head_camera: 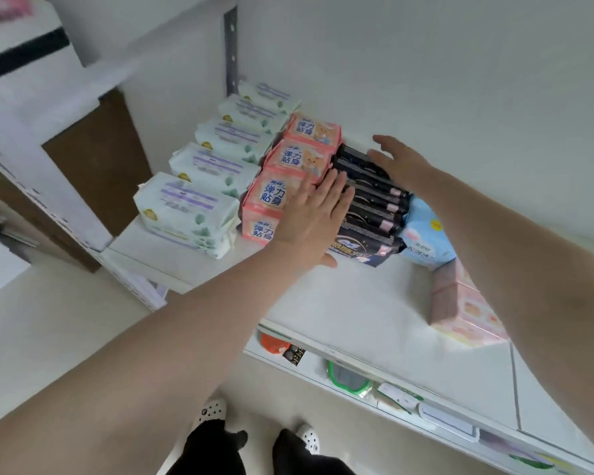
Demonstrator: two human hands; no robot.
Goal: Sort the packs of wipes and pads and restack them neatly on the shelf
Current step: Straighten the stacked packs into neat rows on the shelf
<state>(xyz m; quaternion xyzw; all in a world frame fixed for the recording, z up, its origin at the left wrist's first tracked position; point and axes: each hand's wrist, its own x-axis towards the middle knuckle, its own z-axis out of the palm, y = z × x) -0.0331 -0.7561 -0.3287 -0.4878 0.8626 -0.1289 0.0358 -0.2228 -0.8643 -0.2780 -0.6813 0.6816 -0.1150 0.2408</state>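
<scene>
On the white shelf point(340, 303) stand three rows of packs. Several pale green wipe packs point(186, 207) run along the left. Pink pad packs point(302, 156) form the middle row. Several black pad packs point(374, 207) line up on the right. My left hand point(316, 214) lies flat with straight fingers across the seam between the pink and black rows, thumb at the front of the black packs. My right hand point(398, 162) reaches over with straight fingers touching the far end of the black row. A light blue pack point(426, 234) leans behind my right forearm.
A pink box point(460, 310) sits on the shelf at the right, partly under my right arm. A lower shelf point(374, 382) holds small packaged goods. A brown carton point(96, 173) and white shelving stand at the left. My feet are on the floor below.
</scene>
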